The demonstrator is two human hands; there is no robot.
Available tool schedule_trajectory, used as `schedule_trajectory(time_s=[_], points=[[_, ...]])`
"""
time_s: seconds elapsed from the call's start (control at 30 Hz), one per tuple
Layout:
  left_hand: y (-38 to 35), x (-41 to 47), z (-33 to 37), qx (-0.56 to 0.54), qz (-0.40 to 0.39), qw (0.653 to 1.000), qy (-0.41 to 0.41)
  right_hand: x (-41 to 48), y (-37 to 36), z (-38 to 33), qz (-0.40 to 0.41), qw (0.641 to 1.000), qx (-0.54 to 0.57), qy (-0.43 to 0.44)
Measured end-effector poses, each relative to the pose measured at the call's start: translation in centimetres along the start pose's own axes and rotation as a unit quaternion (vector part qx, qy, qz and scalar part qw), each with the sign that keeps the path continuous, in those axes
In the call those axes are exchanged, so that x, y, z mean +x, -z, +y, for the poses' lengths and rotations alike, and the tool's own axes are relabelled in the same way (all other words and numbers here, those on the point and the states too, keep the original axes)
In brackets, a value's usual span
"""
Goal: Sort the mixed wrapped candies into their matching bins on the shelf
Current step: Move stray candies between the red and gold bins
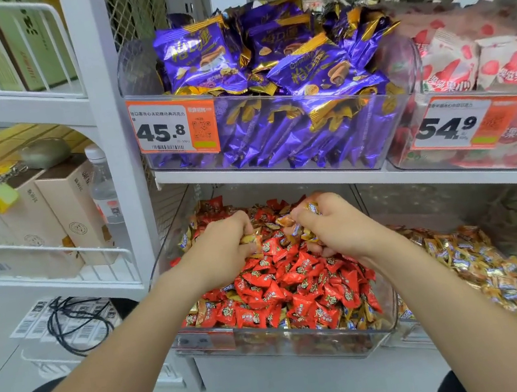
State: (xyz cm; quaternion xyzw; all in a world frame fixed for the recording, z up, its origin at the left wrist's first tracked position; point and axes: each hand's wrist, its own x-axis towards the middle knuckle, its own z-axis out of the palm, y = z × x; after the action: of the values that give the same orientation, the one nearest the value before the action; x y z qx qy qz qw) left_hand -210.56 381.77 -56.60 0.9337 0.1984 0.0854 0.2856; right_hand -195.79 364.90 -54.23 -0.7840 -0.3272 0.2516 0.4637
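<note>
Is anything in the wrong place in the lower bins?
Yes. Gold-wrapped candies lie mixed among the red candies in the clear bin, while the gold pile sits to its right. The left hand and the right hand each have gold ones in their grip.

A clear bin (270,342) sits low down, and it is full almost to the top. Most of the sweets in it are red candies (295,283), small and puffy, with a little picture on each wrapper. They lie in one big messy heap. Some gold candies (363,315) are mixed in, mostly along the front and the left side. The left hand (224,249) pinches a gold one over the heap, and the right hand (336,225) grips a small bunch. Just to the right lies a gold-only heap (477,269).
</note>
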Motion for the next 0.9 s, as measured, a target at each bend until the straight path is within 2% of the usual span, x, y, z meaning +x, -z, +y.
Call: schedule_trajectory(time_s=[0.13, 0.3, 0.43, 0.53, 0.63, 0.7, 0.8, 0.9], points=[[0.4, -0.1, 0.2, -0.021, 0.039, 0.999, 0.009, 0.5, 0.0, 0.2, 0.021, 1.000, -0.009, 0.003], [1.7, -0.7, 0.4, -0.113, 0.121, 0.985, 0.055, -0.3, 0.1, -0.4, 0.005, 1.000, 0.017, 0.007], [1.7, -1.7, 1.4, -0.255, 0.091, 0.956, 0.113, -3.0, 0.7, -1.6, -0.002, 1.000, 0.015, 0.003], [1.3, -2.0, 2.9, -0.328, 0.064, 0.935, 0.116, -5.6, 1.9, -2.2, 0.000, 1.000, -0.006, 0.006], [0.3, -2.5, 5.7, -0.348, 0.006, 0.935, 0.072, -8.3, 4.1, -1.7, 0.022, 0.999, 0.020, 0.016], [-0.9, -3.0, 8.3, -0.346, -0.028, 0.938, 0.019, -9.8, 6.1, -0.6, 0.070, 0.996, 0.061, 0.007], [-2.7, -3.7, 12.3, -0.342, -0.057, 0.937, -0.042, -11.0, 9.9, 2.3, 0.147, 0.982, 0.109, -0.038], [-4.9, -3.5, 16.8, -0.331, -0.073, 0.937, -0.084, -11.6, 13.7, 6.0, 0.216, 0.968, 0.086, -0.097]])
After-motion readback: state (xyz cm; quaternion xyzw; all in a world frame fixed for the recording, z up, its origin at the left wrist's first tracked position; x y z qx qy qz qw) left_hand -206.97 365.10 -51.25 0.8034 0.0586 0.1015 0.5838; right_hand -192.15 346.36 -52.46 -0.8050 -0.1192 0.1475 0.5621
